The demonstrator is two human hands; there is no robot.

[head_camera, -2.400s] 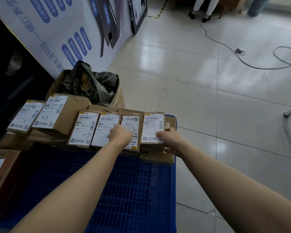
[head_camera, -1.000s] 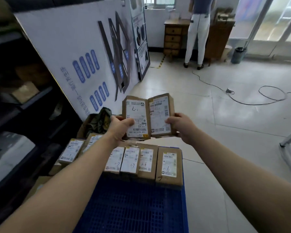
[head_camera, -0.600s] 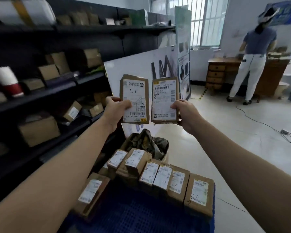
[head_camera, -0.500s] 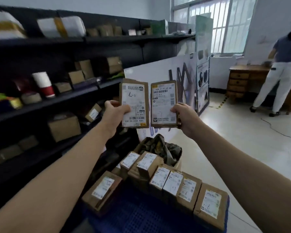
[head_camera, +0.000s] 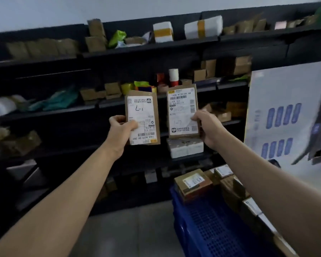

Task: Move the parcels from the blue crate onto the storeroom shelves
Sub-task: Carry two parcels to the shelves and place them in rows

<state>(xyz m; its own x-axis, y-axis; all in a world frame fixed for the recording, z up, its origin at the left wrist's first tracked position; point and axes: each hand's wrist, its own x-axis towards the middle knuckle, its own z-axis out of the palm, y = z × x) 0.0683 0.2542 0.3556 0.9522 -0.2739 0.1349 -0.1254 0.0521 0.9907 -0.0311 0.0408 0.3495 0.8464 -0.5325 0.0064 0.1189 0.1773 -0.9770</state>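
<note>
I hold two flat brown cardboard parcels up in front of the black storeroom shelves (head_camera: 148, 47). My left hand (head_camera: 120, 129) grips the lower left edge of the parcel marked "L-1" (head_camera: 144, 108), its label upside down. My right hand (head_camera: 205, 125) grips the right edge of the parcel marked "1-7" (head_camera: 180, 106). Both parcels face me, side by side, a small gap between them. The blue crate (head_camera: 208, 230) sits low at the right, with several labelled brown parcels (head_camera: 192, 184) along its far and right sides.
The shelves carry many brown boxes, white wrapped packages (head_camera: 202, 27), tape rolls (head_camera: 173, 76) and a white foam block (head_camera: 186, 147) just below the right parcel. A white printed board (head_camera: 285, 115) leans at the right. Grey floor (head_camera: 130, 229) lies left of the crate.
Both hands lifted one parcel each out of the crate and raised them. My view swung left from the open floor to face the shelves; the person at the desk is out of view.
</note>
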